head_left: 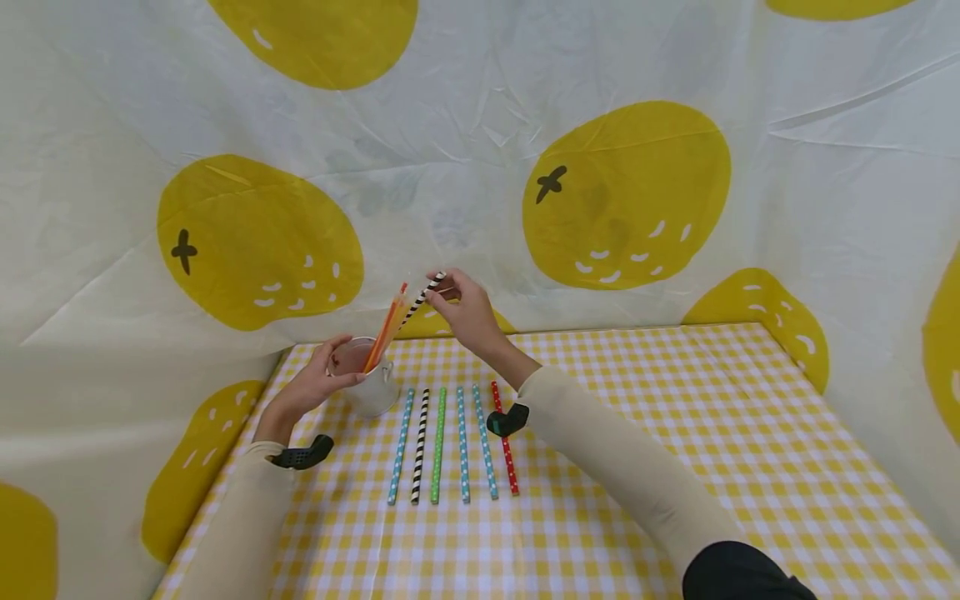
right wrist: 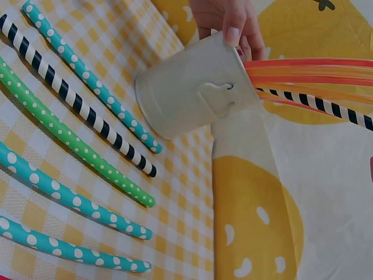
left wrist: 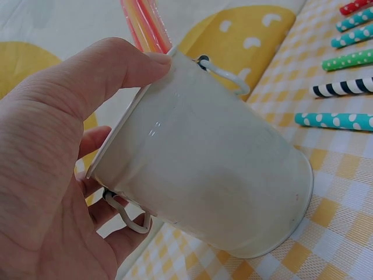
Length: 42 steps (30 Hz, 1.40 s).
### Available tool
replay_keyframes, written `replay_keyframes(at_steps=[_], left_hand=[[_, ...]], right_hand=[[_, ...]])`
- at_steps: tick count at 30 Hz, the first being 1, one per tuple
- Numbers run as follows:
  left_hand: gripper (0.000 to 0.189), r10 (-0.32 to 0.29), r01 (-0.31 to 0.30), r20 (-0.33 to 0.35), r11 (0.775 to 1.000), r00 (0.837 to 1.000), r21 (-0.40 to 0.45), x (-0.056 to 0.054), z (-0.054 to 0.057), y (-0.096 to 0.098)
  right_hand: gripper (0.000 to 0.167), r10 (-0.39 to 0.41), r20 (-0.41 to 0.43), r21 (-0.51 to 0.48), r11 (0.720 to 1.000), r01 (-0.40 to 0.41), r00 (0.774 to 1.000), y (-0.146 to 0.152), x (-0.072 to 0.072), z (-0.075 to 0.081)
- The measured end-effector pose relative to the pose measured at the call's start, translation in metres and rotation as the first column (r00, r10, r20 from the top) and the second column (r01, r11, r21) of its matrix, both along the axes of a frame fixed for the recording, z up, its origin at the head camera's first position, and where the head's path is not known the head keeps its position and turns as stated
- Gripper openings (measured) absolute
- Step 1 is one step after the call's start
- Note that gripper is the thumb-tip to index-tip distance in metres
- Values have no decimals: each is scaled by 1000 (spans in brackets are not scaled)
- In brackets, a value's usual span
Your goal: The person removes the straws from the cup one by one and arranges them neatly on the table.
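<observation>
My left hand (head_left: 318,382) grips the rim of a small white metal bucket (left wrist: 204,157), thumb outside near the side handle. The bucket stands at the left of the table. A bunch of red and orange translucent straws (right wrist: 309,71) sticks up out of it, leaning right. Above and right of the rim, my right hand (head_left: 467,312) pinches the upper end of a black-and-white striped paper straw (head_left: 422,300). That straw slants down beside the plastic ones, and its lower end passes into the bucket's mouth in the right wrist view. The right fingers are mostly out of that view.
Several paper straws lie in a row before me: a blue dotted one (head_left: 401,446), a striped one (head_left: 420,446), a green one (head_left: 438,446), two more blue ones and a red one (head_left: 510,467). A yellow checked cloth (head_left: 637,400) covers the table; a fruit-printed sheet (head_left: 450,108) hangs behind.
</observation>
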<state>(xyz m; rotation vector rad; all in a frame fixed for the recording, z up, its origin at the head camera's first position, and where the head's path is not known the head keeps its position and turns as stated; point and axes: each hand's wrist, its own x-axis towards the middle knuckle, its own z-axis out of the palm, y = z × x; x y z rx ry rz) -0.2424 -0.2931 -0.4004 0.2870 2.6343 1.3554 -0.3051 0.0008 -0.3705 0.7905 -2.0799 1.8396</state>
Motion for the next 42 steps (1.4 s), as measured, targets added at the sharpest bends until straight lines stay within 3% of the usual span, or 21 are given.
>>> replay_keyframes(at_steps=[4, 11, 14, 22, 29, 42], left_hand=[[88, -5, 5, -3, 1000, 1000, 0, 4, 4, 1], [91, 9, -10, -9, 1000, 1000, -13, -12, -19, -11], [92, 6, -7, -15, 1000, 1000, -19, -14, -23, -14], [91, 11, -11, -23, 1000, 1000, -15, -14, -24, -14], [89, 1, -1, -42, 1000, 999, -4, -15, -24, -13], [88, -3, 3, -45, 1000, 999, -13, -14, -25, -13]], right_hand=[[27, 6, -7, -16, 1000, -7, 1000, 3, 1, 5], [28, -7, -12, -49, 999, 6, 1000, 9, 3, 10], [29, -21, -6, -84, 996, 20, 1000, 14, 1, 11], [34, -19, 21, -175, 984, 22, 1000, 30, -3, 14], [32, -34, 44, -177, 983, 42, 998, 50, -6, 12], [28, 25, 218, -159, 987, 11, 976, 84, -5, -3]])
